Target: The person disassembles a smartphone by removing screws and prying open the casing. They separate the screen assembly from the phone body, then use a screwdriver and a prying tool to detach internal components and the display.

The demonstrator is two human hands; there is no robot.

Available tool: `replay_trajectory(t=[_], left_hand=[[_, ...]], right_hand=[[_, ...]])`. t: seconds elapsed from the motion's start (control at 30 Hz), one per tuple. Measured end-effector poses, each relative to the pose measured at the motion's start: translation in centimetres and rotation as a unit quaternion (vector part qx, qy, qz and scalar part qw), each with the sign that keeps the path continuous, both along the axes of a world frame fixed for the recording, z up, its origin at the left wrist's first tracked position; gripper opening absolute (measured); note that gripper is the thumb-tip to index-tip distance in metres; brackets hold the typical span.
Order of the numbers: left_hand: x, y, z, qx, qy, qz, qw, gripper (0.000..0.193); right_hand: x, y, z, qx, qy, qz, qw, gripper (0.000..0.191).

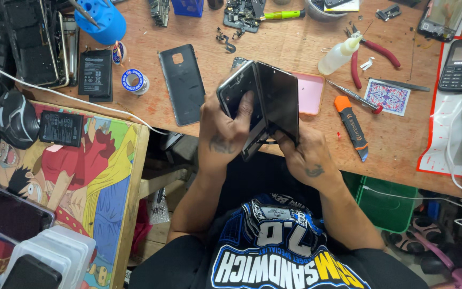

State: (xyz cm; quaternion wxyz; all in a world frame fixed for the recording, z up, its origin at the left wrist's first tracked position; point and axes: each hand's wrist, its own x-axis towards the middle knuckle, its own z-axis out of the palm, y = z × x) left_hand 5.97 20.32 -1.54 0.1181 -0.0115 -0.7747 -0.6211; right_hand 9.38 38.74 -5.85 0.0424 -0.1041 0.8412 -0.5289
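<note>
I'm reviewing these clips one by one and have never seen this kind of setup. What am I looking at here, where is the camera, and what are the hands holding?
This is a single picture from a camera worn on a person's head, looking down at their own two bare hands over a wooden workbench. There is no machine. The left hand and the right hand together hold a dark smartphone split open like a book: its black glass screen panel is hinged away from the grey phone body. On the bench lie a dark grey phone back cover, a pink rectangular tray, an orange-handled utility knife, a small clear squeeze bottle, red-handled pliers and a black keypad phone.
</note>
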Motion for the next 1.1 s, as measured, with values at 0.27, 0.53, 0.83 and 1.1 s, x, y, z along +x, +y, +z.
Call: replay_trajectory(t=[0.27,0.53,0.83,1.1], left_hand=[[1.2,1.8,-3.6,-0.423,0.295,0.115,0.849,0.023],[1.5,2.3,-2.8,0.038,-0.032,-0.028,0.998,0.032],[1.2,2.5,-2.3,0.073,-0.044,-0.036,0.996,0.032],[1.0,2.4,-2.3,0.075,-0.071,-0.026,0.994,0.032]], right_hand=[[-0.7,0.4,0.1,-0.066,-0.043,-0.003,0.997,0.009],[-1.0,-0.4,1.1,-0.033,0.004,-0.057,0.998,0.014],[-0.8,-1.0,1.2,-0.017,0.028,-0.067,0.997,0.016],[-0.7,-0.8,0.4,-0.016,0.032,-0.073,0.997,0.015]])
